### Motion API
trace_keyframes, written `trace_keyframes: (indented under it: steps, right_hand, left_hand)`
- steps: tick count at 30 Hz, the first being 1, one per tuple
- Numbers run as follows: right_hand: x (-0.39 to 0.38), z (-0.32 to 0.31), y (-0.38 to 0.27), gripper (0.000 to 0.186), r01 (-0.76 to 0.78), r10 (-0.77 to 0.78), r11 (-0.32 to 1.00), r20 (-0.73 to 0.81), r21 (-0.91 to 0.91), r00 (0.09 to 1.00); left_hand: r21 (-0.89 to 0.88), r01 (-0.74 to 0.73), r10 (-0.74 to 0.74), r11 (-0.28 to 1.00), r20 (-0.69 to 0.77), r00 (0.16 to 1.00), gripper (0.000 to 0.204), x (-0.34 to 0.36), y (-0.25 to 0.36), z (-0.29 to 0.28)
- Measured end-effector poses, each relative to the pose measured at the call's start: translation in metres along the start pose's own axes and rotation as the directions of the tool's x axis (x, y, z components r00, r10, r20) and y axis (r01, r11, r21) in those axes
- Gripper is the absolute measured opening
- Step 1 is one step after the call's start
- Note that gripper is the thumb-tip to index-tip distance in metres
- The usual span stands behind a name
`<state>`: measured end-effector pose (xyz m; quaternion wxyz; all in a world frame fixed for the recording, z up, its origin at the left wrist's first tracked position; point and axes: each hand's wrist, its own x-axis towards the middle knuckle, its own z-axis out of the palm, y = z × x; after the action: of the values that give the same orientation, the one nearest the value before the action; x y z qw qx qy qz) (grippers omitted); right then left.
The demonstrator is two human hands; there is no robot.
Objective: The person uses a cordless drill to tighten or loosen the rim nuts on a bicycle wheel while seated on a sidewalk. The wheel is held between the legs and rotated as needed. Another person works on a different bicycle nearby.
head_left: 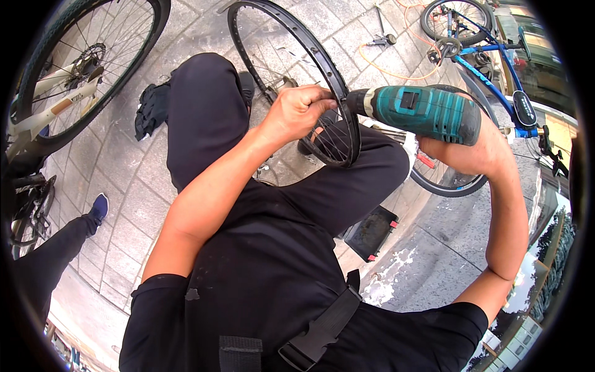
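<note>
A bare bicycle wheel (pixel 320 62) without a tyre stands upright between my bent knees, with its black rim, hub and thin spokes showing. My left hand (pixel 296 111) is closed at the inner side of the rim, thumb and fingertips pinched together there. Which small part of the wheel lies between the fingertips is hidden. Opposite, at the outer side of the rim, my right hand (pixel 462 152) grips a teal and black cordless drill (pixel 412 111). The drill lies level, its chuck right beside the rim and level with my left fingertips. Its bit cannot be made out.
A larger tyred wheel on a pale fork (pixel 52 115) stands at the left. The blue bicycle (pixel 489 49) is at the right. A floor pump (pixel 381 38) with an orange hose, a dark cloth (pixel 152 108) and an open black case (pixel 370 235) lie around me. Another person's shoe (pixel 99 208) is at left.
</note>
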<state>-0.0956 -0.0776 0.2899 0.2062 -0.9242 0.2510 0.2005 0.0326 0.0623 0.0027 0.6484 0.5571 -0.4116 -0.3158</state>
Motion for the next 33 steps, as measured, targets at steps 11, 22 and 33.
trace_keyframes:
  steps: [11,22,33]
  right_hand:
    - [0.004,-0.004,0.003,0.032,-0.034,0.035,0.999,0.054,-0.022,0.998]
    - [0.004,-0.002,0.004,0.024,-0.020,0.021,0.999,0.022,-0.049,1.000]
    - [0.002,0.000,0.000,0.024,-0.097,0.098,0.994,0.037,-0.041,0.994]
  left_hand:
    - [0.037,0.090,-0.089,0.995,-0.007,0.996,0.008,-0.001,0.005,0.002]
    - [0.087,0.019,-0.014,0.996,-0.054,0.998,0.005,-0.004,0.004,0.005]
    - [0.235,-0.167,0.207,0.958,-0.158,0.966,0.007,-0.009,0.008,0.010]
